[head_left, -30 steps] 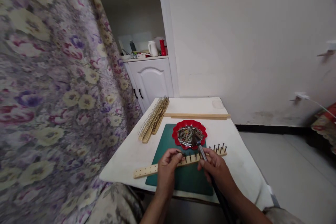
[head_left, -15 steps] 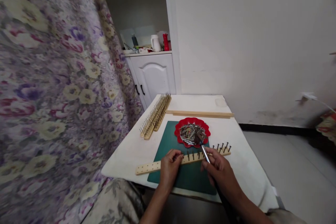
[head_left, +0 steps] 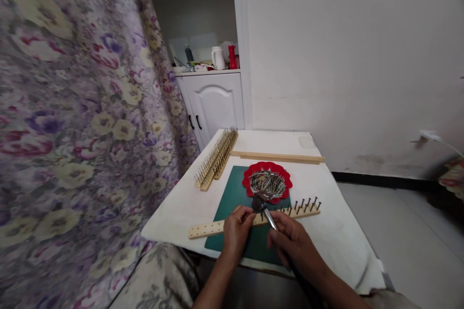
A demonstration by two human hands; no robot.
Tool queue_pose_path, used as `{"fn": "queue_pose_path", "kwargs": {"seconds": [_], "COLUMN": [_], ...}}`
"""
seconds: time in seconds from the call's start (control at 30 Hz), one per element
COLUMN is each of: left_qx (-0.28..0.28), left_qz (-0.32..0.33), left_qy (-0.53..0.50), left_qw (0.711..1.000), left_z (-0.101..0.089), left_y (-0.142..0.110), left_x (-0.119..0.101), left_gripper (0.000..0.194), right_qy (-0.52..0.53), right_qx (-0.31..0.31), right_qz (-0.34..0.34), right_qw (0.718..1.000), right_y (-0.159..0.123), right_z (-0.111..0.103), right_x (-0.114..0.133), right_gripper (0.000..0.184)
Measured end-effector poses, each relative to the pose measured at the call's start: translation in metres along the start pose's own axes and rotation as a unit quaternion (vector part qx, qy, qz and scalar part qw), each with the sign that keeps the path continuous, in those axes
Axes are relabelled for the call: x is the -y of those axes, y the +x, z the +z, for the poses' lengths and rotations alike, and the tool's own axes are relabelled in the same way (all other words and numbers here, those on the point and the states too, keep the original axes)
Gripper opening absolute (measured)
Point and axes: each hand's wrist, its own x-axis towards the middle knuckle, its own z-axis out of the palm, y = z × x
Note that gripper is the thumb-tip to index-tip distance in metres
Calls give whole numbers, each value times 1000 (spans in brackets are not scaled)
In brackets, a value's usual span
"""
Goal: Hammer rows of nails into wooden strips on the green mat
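In the head view, the hammer [head_left: 268, 217] has moved from over the bowl [head_left: 289, 181] to near the fingertips of the left hand [head_left: 237, 231], so driving a nail seems the step in hand. The right hand [head_left: 294, 240] curls its fingers round the handle. The left thumb and forefinger are close together at the strip [head_left: 207, 229], which lies across the mat [head_left: 232, 198]; whether they pinch a nail, I cannot tell. Toward the strip's right end, nails stand in 2 rows.
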Motion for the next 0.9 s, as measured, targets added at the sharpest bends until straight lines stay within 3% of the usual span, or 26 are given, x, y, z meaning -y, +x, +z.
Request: {"fn": "queue_pose_path", "kwargs": {"seconds": [0.57,0.9], "left_qx": [-3,27], "left_qz": [2,21], "left_qy": [6,7], "left_qw": [1000,999], "left_z": [2,-6], "left_y": [-1,-1], "left_x": [5,-2], "left_gripper": [17,12], "right_qy": [-24,9], "right_qx": [15,-42], "right_qz": [24,-3], "right_qw": [999,999], "right_y": [1,-21], "right_z": [6,8], "right_x": [-5,3], "right_gripper": [34,38]}}
